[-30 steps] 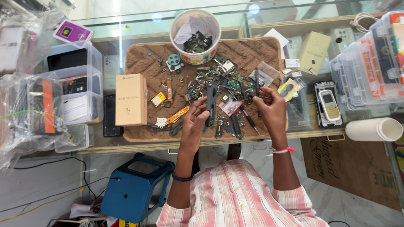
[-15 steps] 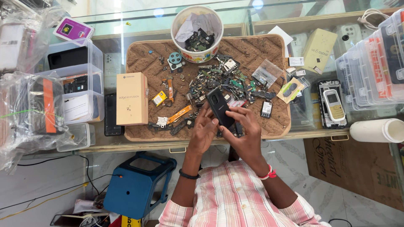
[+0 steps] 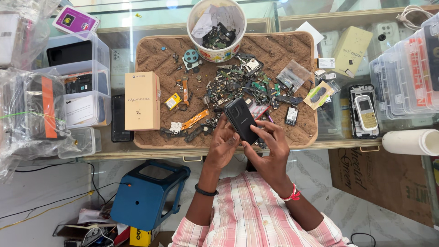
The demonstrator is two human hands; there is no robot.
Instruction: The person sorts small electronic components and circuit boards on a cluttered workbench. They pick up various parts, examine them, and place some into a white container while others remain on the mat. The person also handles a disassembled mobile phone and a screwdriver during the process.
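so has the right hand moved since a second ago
Yes. The right hand has come in from the parts pile on the brown mat toward the mat's near edge, where it now holds the black phone with the left hand.

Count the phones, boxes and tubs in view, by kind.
Black phone held in left hand and right hand: 1
White keypad phone: 1
Tan cardboard box: 1
Round tub of parts: 1
Total: 4

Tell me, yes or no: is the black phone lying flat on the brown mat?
No, both hands, left hand and right hand, hold the black phone above the brown mat.
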